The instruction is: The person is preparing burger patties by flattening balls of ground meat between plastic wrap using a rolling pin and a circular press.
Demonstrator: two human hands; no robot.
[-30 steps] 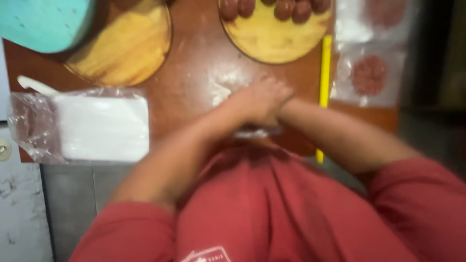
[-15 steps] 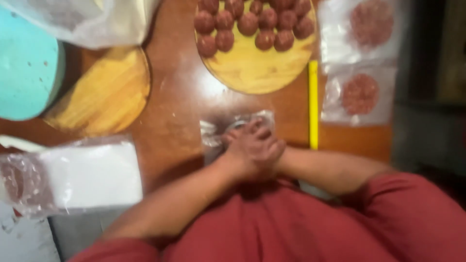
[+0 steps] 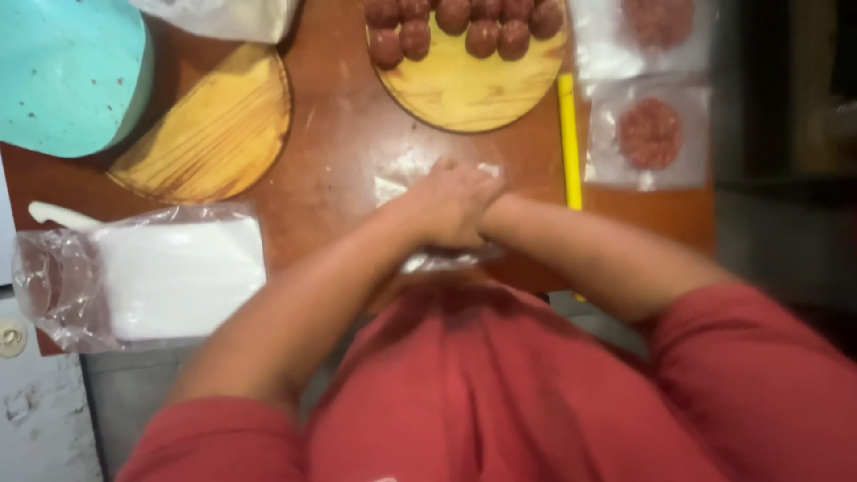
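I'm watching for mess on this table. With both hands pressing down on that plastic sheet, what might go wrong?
The left hand lies stacked over the right hand, hidden beneath, pressing on the clear plastic sheet; the sheet may slide on the smooth wooden table. The yellow ruler lies close beside the right forearm and might get knocked.

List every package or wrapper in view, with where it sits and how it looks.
Clear plastic sheet: under the stacked hands, table centre, crinkled.
Clear bag of white sheets: table's left edge, rectangular, glossy.
Wrapped patty: right of the yellow strip, round reddish meat in clear square film.
Second wrapped patty: above it, cut by the top edge.
Clear bag: top edge, whitish, contents unclear.
No labels, signs or screens.
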